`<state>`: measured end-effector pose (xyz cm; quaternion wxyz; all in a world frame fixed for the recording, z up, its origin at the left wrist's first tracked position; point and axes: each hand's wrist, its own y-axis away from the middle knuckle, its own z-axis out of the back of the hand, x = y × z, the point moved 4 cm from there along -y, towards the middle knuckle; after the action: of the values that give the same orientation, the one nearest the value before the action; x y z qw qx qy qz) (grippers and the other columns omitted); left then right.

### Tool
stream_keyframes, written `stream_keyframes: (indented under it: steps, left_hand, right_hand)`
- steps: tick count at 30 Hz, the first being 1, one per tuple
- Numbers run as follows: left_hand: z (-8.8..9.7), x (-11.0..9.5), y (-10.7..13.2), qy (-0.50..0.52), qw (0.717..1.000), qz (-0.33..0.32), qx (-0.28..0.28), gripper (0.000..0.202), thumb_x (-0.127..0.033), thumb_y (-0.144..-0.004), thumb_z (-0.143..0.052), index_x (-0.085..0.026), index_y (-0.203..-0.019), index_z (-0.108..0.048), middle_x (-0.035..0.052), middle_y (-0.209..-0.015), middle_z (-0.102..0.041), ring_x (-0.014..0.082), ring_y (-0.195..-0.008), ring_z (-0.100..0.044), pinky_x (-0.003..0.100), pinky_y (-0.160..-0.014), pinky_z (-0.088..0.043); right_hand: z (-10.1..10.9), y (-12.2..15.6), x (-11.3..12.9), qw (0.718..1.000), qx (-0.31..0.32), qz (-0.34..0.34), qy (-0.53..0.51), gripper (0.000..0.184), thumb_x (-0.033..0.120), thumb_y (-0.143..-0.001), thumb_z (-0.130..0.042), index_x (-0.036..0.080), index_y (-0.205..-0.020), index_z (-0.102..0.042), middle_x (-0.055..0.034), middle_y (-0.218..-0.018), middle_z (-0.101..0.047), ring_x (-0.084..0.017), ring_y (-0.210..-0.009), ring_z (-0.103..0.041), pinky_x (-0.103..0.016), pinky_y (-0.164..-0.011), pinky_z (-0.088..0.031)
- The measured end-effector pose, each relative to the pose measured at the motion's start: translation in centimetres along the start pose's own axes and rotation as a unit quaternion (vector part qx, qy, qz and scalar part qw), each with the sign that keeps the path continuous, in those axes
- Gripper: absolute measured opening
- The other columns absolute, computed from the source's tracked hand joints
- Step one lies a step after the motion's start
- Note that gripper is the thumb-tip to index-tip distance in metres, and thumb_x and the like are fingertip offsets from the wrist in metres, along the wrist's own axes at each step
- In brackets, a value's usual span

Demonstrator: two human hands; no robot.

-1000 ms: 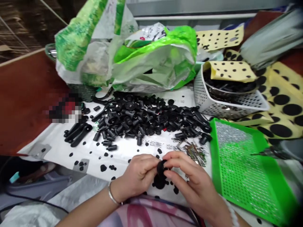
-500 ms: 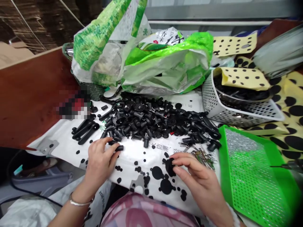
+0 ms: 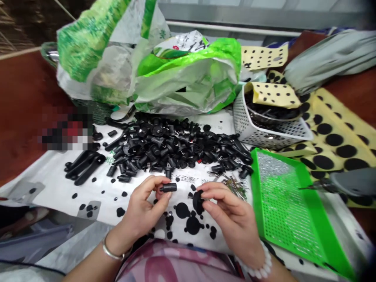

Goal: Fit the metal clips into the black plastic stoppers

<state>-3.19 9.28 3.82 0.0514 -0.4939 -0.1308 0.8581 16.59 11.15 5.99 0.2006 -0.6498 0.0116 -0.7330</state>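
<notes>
Between the thumb and fingers of my left hand (image 3: 148, 205) is a small ribbed black plastic knob (image 3: 169, 187), lying level and pointing right. My right hand (image 3: 227, 211) pinches a round black plastic cap (image 3: 198, 201), from which a small metal piece sticks out on the left. The two parts are apart, a short gap between them. Behind my hands spreads a heap of black plastic parts (image 3: 164, 145). Just beyond my right hand lies a small pile of metal pieces (image 3: 235, 187). Several long black handles (image 3: 85, 166) lie at the left.
A green perforated tray (image 3: 261, 219) with tiny silvery pieces stands at the right, a screwdriver-like tool tip (image 3: 317, 187) over its edge. Behind it is a white basket (image 3: 261, 137) of black parts. Green and white plastic bags (image 3: 188, 86) line the back.
My left hand has picked up the ribbed knob from the near edge of the heap and brought it right, toward the cap. The right hand still holds the cap. The view has shifted right.
</notes>
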Motion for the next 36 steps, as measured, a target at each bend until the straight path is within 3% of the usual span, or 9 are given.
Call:
stream_keyframes:
  steps: [6,10,13,15,19,28,31,36]
  left_hand:
    - [-1.6,-0.5,-0.6,-0.082,0.993,-0.062,0.051,0.020,-0.019,-0.083,-0.055,-0.019,-0.102,-0.053,0.0065,-0.101,-0.059,0.0181,-0.092,-0.059,0.031,-0.080,-0.049]
    - [-2.1,-0.4,-0.2,-0.109,0.991,-0.040,0.073,0.020,-0.020,-0.083,-0.054,-0.021,-0.102,-0.049,0.0017,-0.085,-0.060,0.0143,-0.071,-0.060,0.026,-0.064,-0.050]
    - [-2.1,-1.0,-0.4,-0.125,0.987,-0.066,0.077,0.020,-0.016,-0.082,-0.052,-0.020,-0.101,-0.051,-0.0006,-0.075,-0.054,0.0127,-0.064,-0.055,0.024,-0.059,-0.047]
    - [-2.1,-1.4,-0.5,-0.133,0.983,-0.093,0.088,0.020,-0.014,-0.082,-0.051,-0.020,-0.101,-0.052,0.0015,-0.080,-0.054,0.0140,-0.070,-0.057,0.025,-0.062,-0.048]
    - [-2.4,-1.7,-0.4,-0.123,0.977,-0.126,0.121,0.023,-0.012,-0.084,-0.048,-0.020,-0.105,-0.050,0.0082,-0.108,-0.057,0.0187,-0.099,-0.057,0.030,-0.083,-0.047]
    - [-2.2,-2.4,-0.3,0.018,0.977,-0.086,0.195,0.033,-0.005,-0.082,-0.049,-0.024,-0.108,-0.055,0.0039,-0.096,-0.059,0.0152,-0.089,-0.058,0.026,-0.075,-0.049]
    - [-1.9,-2.5,-0.3,0.091,0.973,-0.046,0.205,0.034,-0.008,-0.081,-0.054,-0.025,-0.109,-0.059,0.0044,-0.095,-0.061,0.0161,-0.086,-0.060,0.026,-0.071,-0.051]
    - [-1.8,-1.7,-0.1,0.249,0.948,0.093,0.175,0.029,-0.014,-0.078,-0.062,-0.022,-0.106,-0.060,0.0059,-0.095,-0.065,0.0170,-0.081,-0.062,0.027,-0.070,-0.054]
  right_hand:
    - [0.1,0.1,-0.2,1.000,-0.010,-0.004,-0.022,0.011,0.015,-0.082,-0.060,0.021,-0.089,-0.064,-0.0065,-0.096,-0.064,-0.020,-0.094,-0.061,-0.037,-0.083,-0.050]
    - [0.0,0.0,-0.5,0.999,-0.013,-0.008,-0.030,0.011,0.015,-0.081,-0.060,0.021,-0.089,-0.065,-0.0070,-0.096,-0.064,-0.020,-0.093,-0.061,-0.037,-0.082,-0.051]
    - [-0.1,-0.1,-0.6,0.999,-0.014,-0.004,-0.034,0.011,0.015,-0.081,-0.060,0.021,-0.089,-0.065,-0.0071,-0.096,-0.064,-0.020,-0.093,-0.061,-0.036,-0.082,-0.051]
    - [-0.1,-0.1,-0.5,0.999,-0.013,0.001,-0.036,0.011,0.015,-0.081,-0.061,0.021,-0.089,-0.065,-0.0071,-0.095,-0.064,-0.020,-0.093,-0.061,-0.037,-0.082,-0.051]
    - [-0.1,-0.2,0.0,0.999,-0.003,0.036,-0.036,0.015,0.013,-0.081,-0.061,0.022,-0.092,-0.065,-0.0068,-0.097,-0.065,-0.019,-0.093,-0.062,-0.036,-0.080,-0.053]
    - [-0.5,0.0,1.5,0.970,0.086,0.190,0.129,0.019,0.010,-0.082,-0.058,0.016,-0.099,-0.063,-0.0115,-0.101,-0.065,-0.018,-0.092,-0.063,-0.032,-0.078,-0.054]
    - [-0.5,-0.3,1.3,0.975,0.095,0.171,0.106,0.016,0.013,-0.084,-0.057,0.018,-0.098,-0.063,-0.0102,-0.099,-0.065,-0.018,-0.091,-0.063,-0.031,-0.077,-0.055]
    - [0.0,-0.9,0.9,0.989,0.077,0.113,0.051,0.017,0.021,-0.085,-0.058,0.021,-0.102,-0.061,-0.0081,-0.097,-0.065,-0.018,-0.087,-0.063,-0.034,-0.075,-0.055]
